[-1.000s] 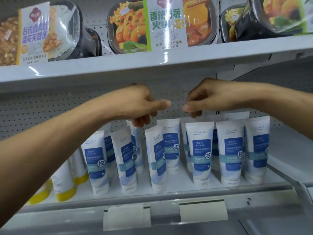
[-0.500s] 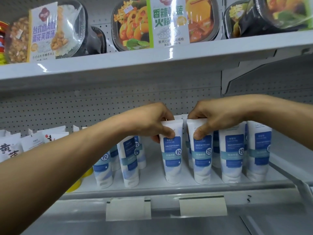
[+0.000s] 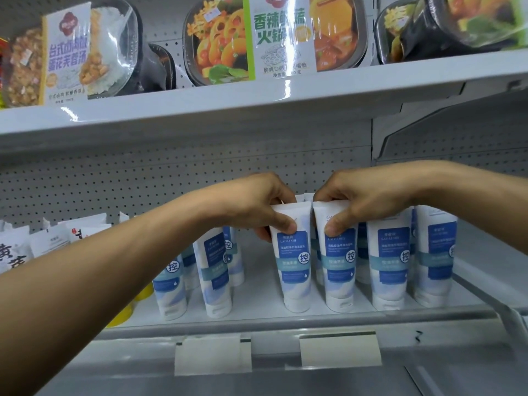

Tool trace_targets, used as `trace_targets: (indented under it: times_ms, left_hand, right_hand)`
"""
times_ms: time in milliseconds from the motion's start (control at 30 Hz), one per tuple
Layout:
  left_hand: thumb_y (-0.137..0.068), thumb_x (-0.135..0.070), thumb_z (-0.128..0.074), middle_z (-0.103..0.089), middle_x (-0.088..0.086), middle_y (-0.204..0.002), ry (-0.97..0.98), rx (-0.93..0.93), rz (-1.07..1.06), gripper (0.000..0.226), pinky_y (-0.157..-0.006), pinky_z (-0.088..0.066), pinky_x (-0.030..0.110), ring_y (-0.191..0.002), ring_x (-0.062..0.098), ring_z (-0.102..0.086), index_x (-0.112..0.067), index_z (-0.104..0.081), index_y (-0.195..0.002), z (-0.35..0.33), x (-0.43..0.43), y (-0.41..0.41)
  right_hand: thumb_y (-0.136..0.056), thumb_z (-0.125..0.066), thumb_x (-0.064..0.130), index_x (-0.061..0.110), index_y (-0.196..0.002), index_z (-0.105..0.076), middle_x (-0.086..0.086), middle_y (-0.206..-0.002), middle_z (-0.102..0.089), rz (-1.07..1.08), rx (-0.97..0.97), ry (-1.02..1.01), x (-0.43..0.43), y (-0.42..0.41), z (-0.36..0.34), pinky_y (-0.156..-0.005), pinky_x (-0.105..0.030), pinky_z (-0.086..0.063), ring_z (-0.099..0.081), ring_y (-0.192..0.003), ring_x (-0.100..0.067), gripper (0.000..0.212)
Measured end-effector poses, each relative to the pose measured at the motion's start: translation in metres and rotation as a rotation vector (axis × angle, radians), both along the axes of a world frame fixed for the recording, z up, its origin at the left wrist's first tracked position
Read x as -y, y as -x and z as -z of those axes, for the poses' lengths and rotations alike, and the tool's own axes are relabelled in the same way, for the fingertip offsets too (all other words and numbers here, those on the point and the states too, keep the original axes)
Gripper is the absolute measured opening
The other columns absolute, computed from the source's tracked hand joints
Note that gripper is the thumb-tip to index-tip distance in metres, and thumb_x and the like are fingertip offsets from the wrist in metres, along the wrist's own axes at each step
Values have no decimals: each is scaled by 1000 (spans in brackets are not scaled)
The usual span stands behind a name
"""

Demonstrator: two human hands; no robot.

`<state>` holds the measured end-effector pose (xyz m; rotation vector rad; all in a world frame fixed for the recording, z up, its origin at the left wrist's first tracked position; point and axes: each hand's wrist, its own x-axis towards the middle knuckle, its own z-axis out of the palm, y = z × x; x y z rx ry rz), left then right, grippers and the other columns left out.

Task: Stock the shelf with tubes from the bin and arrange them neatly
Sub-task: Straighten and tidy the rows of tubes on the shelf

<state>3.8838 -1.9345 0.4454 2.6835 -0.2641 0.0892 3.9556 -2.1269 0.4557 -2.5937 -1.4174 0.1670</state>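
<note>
**Risking a domino topple**

The left hand (image 3: 263, 207) is pinching the top of one white-and-blue plastic tube (image 3: 294, 270), and the right hand (image 3: 360, 201) is pinching the neighbouring tube (image 3: 340, 267). Both are standing cap-down on the grey metal shelf (image 3: 257, 315). Any sideways shove is risking toppling the leaning tubes (image 3: 214, 270) nearby.

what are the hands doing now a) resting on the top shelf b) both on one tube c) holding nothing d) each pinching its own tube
d: the left hand pinches the top of the left tube, the right hand that of the right tube.
</note>
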Motion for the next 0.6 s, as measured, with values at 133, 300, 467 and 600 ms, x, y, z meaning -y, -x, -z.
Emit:
trace_targets:
  times_ms: [133,300,467,600]
  left_hand:
    - [-86,-23,-70,-75,-2,-100,-7,-10,-5,25,-74,-61,32,-83,12,-73,-12,-69,-108,-1,-1,1]
    - [-86,-22,-70,-75,-3,-98,-29,-17,16,24,-72,-61,29,-82,12,-73,-14,-69,-109,-3,2,1]
    - [-86,-25,-70,-75,-5,-96,-67,-17,26,22,-72,-61,30,-81,12,-72,-17,-70,-107,-4,1,1]
    - [-86,-25,-70,-75,-6,-98,-66,-25,28,24,-74,-61,31,-83,11,-73,-16,-69,-109,-5,0,0]
  right_hand:
    - [-85,-70,33,28,-91,-66,13,-88,-74,3,-16,6,0,1,-1,-74,-33,-60,-72,-78,-7,9]
    - [-86,-71,31,28,-88,-66,13,-87,-74,-3,-13,7,0,3,-1,-72,-29,-59,-71,-76,-6,6]
    - [-86,-70,30,29,-87,-65,14,-87,-74,-3,-21,6,1,4,-2,-72,-29,-59,-71,-77,-6,5]
    - [-86,-70,30,28,-86,-65,14,-86,-74,-6,-9,2,1,4,-1,-70,-27,-58,-71,-77,-6,6]
